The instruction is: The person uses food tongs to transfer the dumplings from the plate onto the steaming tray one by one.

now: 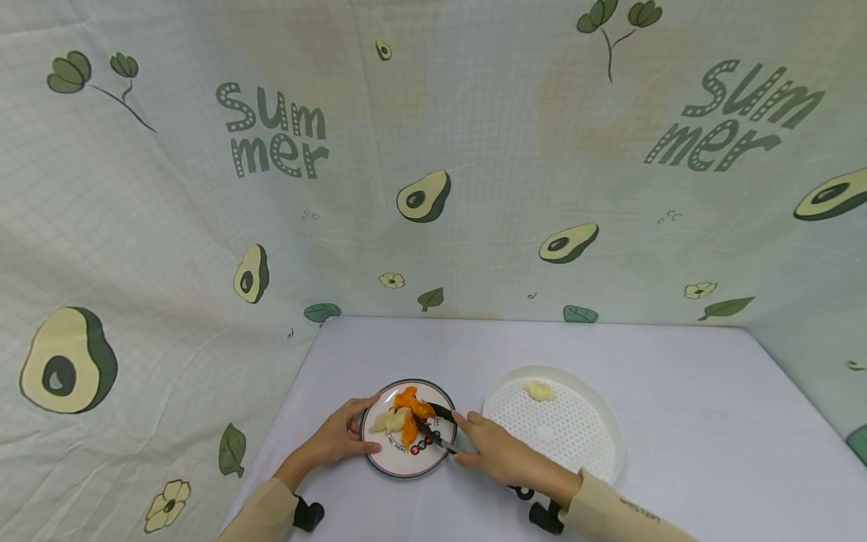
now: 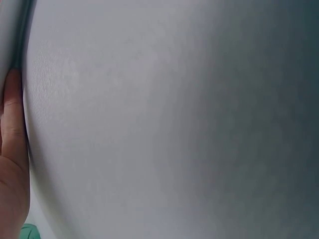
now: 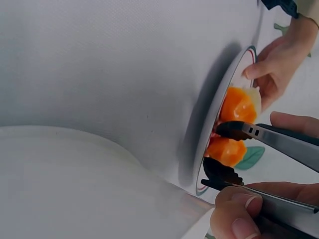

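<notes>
At the left rim of a small round plate (image 1: 394,465), my left hand (image 1: 335,435) grips the edge, thumb on top. Glossy orange pieces (image 1: 410,397) and pale yellow pieces (image 1: 387,421) lie on the plate. My right hand (image 1: 500,453) holds tongs (image 1: 442,443) with black tips, which reach over the plate from the right. In the right wrist view the spread tips of the tongs (image 3: 286,143) are at an orange piece (image 3: 227,151); whether they pinch it I cannot tell. Only part of the left hand (image 2: 14,134) shows in the left wrist view.
Right of the plate stands a round white tray (image 1: 549,436) with a dotted base, a pale yellow piece (image 1: 539,391) near its back. My right forearm crosses over its front edge. A printed cloth (image 1: 488,248) hangs behind the white table (image 1: 684,421).
</notes>
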Available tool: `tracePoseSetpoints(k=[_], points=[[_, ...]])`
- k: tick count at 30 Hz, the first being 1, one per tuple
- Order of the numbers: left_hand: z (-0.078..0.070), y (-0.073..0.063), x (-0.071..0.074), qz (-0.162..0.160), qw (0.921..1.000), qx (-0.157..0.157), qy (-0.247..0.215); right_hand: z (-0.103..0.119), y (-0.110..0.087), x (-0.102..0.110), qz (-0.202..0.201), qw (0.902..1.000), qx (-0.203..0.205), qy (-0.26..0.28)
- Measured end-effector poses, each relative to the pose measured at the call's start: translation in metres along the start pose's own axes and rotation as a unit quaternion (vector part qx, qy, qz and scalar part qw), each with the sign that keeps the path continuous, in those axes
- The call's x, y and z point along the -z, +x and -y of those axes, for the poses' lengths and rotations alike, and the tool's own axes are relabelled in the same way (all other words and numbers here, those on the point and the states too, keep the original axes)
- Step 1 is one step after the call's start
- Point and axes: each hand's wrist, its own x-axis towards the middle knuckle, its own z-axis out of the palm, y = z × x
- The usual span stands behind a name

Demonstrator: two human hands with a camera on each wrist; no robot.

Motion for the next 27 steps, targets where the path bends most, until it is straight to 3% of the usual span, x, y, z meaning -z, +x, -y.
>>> tracePoseSetpoints(k=[11,27], points=[[-0.001,-0.001,0.001,0.002,1.0000,-0.004,0.000,0.001,-0.005,0.005,-0.003,0.9998,0.004,0.018],[-0.003,0.000,-0.001,-0.003,1.0000,0.001,0.004,-0.012,-0.031,0.035,-0.046,0.9980,0.028,0.033]])
